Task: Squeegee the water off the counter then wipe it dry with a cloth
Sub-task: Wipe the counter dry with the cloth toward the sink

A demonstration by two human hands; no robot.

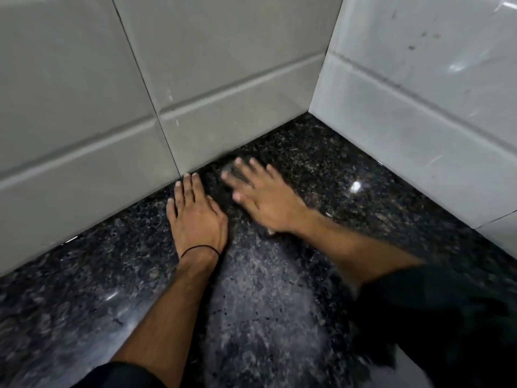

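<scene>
A dark speckled granite counter (84,275) runs into a corner between two tiled walls. A paler, dull streak (265,298) crosses the counter between my arms. My left hand (195,217) lies flat on the stone, fingertips almost at the wall, holding nothing. My right hand (263,200) is blurred and presses flat on the counter with fingers spread, just right of the left hand. A small pale scrap (270,232) peeks out under its heel and a grey smear shows at its fingertips. I cannot tell whether a cloth lies under it. I see no squeegee.
Grey wall tiles (84,107) rise along the counter's left and back side, and glossy white tiles (419,113) on the right. They meet in the corner beyond my hands. A thin black band (200,249) circles my left wrist. A black sleeve (447,317) covers my right forearm.
</scene>
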